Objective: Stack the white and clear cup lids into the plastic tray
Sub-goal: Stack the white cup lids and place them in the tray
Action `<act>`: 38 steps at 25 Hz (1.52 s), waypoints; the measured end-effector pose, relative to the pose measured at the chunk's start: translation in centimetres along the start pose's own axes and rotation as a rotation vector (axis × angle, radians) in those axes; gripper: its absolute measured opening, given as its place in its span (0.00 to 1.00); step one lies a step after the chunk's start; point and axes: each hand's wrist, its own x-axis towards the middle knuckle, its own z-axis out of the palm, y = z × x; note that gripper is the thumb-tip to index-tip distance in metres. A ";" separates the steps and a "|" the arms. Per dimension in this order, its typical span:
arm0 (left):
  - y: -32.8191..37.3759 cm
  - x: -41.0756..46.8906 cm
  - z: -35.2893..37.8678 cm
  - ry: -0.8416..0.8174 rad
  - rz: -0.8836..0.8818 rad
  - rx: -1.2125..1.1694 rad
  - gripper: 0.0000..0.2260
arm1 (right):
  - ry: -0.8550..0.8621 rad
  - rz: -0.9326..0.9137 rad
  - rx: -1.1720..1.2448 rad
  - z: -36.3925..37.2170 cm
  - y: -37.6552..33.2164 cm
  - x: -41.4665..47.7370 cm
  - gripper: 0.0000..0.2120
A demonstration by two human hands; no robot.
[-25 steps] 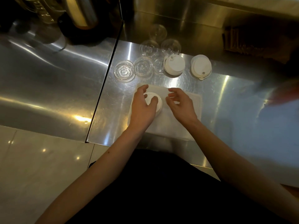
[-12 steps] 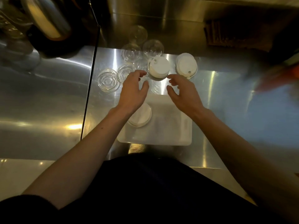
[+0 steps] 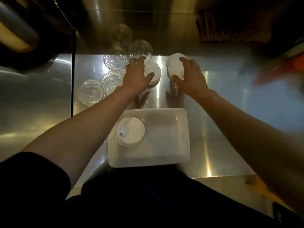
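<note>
Both hands on white lids

Near the bench's (image 3: 213, 145) front edge sits the tray (image 3: 181, 134), one white lid (image 3: 131, 131) in its left end. Beyond it, the left hand (image 3: 136, 76) grips a white lid stack (image 3: 153, 71); the right hand (image 3: 189, 76) grips another (image 3: 175, 66). Clear lids (image 3: 91, 92) lie toward the far left.

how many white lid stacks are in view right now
3: one in the plastic tray's near-left corner, one under the left hand, one under the right hand. Lids per stack can't be counted.
</note>
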 end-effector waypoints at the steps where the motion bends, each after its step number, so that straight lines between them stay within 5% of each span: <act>1: 0.0 1.0 0.1 -0.019 -0.020 0.034 0.30 | -0.010 0.029 -0.014 0.1 0.5 1.1 0.33; 11: -1.5 3.5 0.8 -0.078 -0.058 0.058 0.33 | -0.127 0.205 0.045 1.2 3.0 6.5 0.45; 27: 0.1 2.7 0.5 -0.184 -0.051 -0.042 0.32 | -0.076 0.253 0.336 0.8 4.0 6.4 0.40; 34: 0.3 0.8 0.0 -0.138 -0.081 -0.216 0.25 | -0.217 0.153 0.043 -0.3 3.3 8.7 0.42; 38: 0.0 -0.5 -0.5 -0.084 -0.167 -0.378 0.24 | -0.199 0.185 0.067 0.0 2.8 9.3 0.41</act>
